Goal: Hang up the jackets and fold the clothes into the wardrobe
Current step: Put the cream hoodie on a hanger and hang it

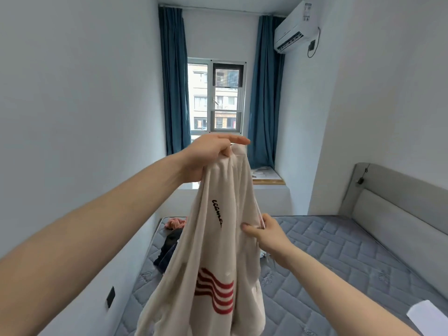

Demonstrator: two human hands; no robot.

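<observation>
Cream garment hung limp, soft, light. Left hand bunched top edge; right hand pinched side hem. Rec. regrip at shoulders.

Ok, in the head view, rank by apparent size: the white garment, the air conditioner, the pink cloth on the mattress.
1. White garment, though nearness to the camera inflates it.
2. Air conditioner.
3. Pink cloth.

A pale, narrow bedroom in daylight.
White walls ran to a window showing apartment blocks, framed by blue curtains. An air conditioner sat high on the right wall. A grey quilted mattress lay bare against a grey padded headboard.
</observation>
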